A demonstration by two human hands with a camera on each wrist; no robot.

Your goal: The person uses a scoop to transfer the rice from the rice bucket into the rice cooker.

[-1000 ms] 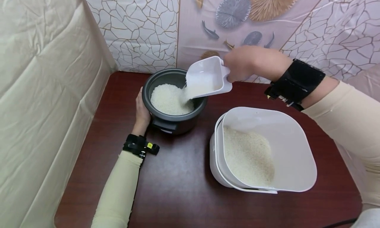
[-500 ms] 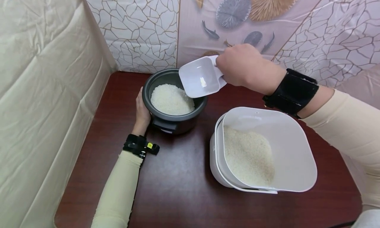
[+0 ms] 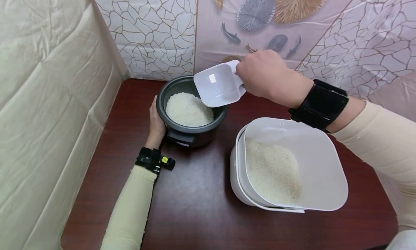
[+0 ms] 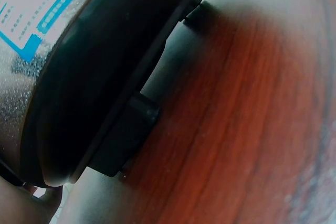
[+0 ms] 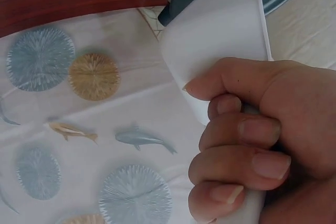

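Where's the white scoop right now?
In the head view, the right hand holds the white scoop tilted over the right side of the dark pot.

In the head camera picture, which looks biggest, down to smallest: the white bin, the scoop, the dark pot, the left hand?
Largest to smallest:
1. White bin
2. Dark pot
3. Scoop
4. Left hand, counting only the part that shows

White scoop (image 3: 217, 86) tipped further, stream onto the rice (image 3: 188, 110) in the pot (image 3: 182, 84) stopped, scoop seemingly emptied
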